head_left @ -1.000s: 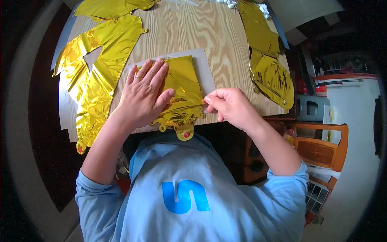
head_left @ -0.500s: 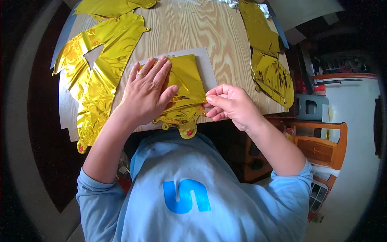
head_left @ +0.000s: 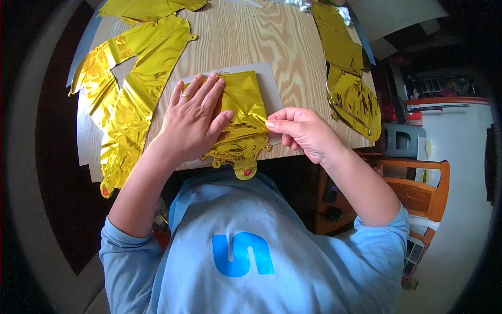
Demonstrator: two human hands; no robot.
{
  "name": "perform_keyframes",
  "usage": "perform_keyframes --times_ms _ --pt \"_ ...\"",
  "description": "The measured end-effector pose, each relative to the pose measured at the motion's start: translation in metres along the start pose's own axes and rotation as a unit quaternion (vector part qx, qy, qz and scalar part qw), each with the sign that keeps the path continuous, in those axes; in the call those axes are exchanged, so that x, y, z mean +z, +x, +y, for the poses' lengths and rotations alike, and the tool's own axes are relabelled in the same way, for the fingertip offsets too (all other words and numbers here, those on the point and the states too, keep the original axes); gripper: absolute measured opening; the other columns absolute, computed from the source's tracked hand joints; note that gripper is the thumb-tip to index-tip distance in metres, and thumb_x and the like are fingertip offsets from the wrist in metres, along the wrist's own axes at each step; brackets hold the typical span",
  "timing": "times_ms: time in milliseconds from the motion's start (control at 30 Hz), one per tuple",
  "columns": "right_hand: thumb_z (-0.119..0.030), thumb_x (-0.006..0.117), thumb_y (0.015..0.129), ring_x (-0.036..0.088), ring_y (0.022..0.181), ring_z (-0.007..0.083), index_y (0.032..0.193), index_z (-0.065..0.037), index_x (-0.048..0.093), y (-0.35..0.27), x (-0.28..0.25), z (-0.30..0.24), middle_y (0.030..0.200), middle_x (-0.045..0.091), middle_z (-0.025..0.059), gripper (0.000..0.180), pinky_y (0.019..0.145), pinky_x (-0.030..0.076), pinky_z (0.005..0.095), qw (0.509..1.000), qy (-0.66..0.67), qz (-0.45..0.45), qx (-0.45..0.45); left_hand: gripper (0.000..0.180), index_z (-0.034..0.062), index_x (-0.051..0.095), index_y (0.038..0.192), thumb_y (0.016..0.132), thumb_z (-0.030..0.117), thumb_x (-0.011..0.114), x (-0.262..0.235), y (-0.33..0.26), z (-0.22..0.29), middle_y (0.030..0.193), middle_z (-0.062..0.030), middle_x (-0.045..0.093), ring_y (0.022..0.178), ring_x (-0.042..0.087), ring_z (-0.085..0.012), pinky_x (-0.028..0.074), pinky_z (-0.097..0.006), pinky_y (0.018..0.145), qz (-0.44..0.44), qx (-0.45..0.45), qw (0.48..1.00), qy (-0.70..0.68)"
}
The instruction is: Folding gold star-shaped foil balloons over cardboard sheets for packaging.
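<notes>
A gold foil balloon (head_left: 243, 107), deflated and folded into a flat block, lies on a pale board (head_left: 267, 83) at the table's near edge. Its crinkled end, with small tabs and a red spot, hangs toward me over the edge. My left hand (head_left: 194, 112) presses flat on the balloon's left side, fingers stretched out. At the balloon's right near corner, my right hand (head_left: 300, 131) pinches the foil between thumb and index finger. The palm of my left hand hides part of the folded foil.
Another flat gold foil balloon (head_left: 130, 94) is spread along the left of the wooden table (head_left: 235, 36). More gold foil (head_left: 151, 8) lies at the far left. A further gold balloon (head_left: 348, 89) rests along the right edge. A wooden chair (head_left: 418, 191) and a grey stool (head_left: 402, 140) stand to the right.
My right hand's thumb and index finger have closed on the foil corner, and its other fingers have curled in. The left hand stays pressed on the balloon.
</notes>
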State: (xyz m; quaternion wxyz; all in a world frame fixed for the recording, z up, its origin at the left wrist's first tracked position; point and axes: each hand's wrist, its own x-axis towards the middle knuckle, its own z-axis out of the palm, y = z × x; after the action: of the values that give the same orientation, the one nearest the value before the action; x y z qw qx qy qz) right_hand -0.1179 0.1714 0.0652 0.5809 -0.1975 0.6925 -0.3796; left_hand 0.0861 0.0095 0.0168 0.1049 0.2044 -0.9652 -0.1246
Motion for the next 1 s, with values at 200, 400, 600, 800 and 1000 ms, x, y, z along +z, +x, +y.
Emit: perform_keyframes --times_ms 200,400,600,800,1000 --pt "-0.023 0.074 0.093 0.052 0.057 0.0021 0.107 -0.004 0.065 0.002 0.008 -0.006 0.082 0.064 -0.0029 0.025 0.049 0.040 0.0170 1.000 0.023 0.009 0.000 0.067 0.0021 0.042 0.150 0.104 0.051 0.038 0.000 0.000 -0.001 0.157 -0.0156 0.041 0.148 0.032 -0.0344 0.016 -0.053 0.122 0.003 -0.001 1.000 -0.008" --pt "-0.026 0.075 0.092 0.060 0.061 0.0064 0.108 -0.006 0.063 0.006 0.008 0.001 0.090 0.068 0.0020 0.028 0.050 0.046 0.0206 0.992 0.114 -0.031 0.034 0.066 0.0025 0.043 0.149 0.104 0.050 0.039 0.002 0.000 -0.002 0.156 -0.0153 0.042 0.147 0.034 -0.0344 0.017 -0.053 0.121 0.012 0.005 1.000 0.000" --pt "-0.026 0.066 0.099 0.068 0.069 0.0118 0.117 -0.004 0.059 0.007 0.008 -0.004 0.099 0.071 0.0110 0.029 0.056 0.053 0.0216 0.985 0.148 -0.052 0.075 0.065 0.0026 0.042 0.149 0.104 0.049 0.040 0.005 -0.001 -0.002 0.156 -0.0152 0.042 0.147 0.034 -0.0348 0.018 -0.054 0.121 0.020 0.006 1.000 0.007" --pt "-0.031 0.063 0.100 0.067 0.065 0.0115 0.113 -0.005 0.060 0.013 0.002 -0.013 0.098 0.071 0.0094 0.029 0.055 0.051 0.0206 0.988 0.112 -0.087 0.062 0.066 0.0035 0.041 0.151 0.103 0.050 0.041 0.005 -0.001 -0.001 0.157 -0.0146 0.040 0.148 0.032 -0.0347 0.016 -0.054 0.122 0.017 0.003 1.000 0.004" --pt "-0.028 0.067 0.098 0.067 0.063 0.0085 0.104 -0.006 0.061 0.019 0.001 0.000 0.097 0.071 0.0064 0.023 0.050 0.048 0.0173 0.991 0.067 -0.085 0.072 0.061 0.0068 0.033 0.155 0.106 0.041 0.040 -0.001 -0.002 0.003 0.162 -0.0128 0.031 0.152 0.023 -0.0330 0.009 -0.052 0.124 -0.034 -0.018 0.999 0.009"
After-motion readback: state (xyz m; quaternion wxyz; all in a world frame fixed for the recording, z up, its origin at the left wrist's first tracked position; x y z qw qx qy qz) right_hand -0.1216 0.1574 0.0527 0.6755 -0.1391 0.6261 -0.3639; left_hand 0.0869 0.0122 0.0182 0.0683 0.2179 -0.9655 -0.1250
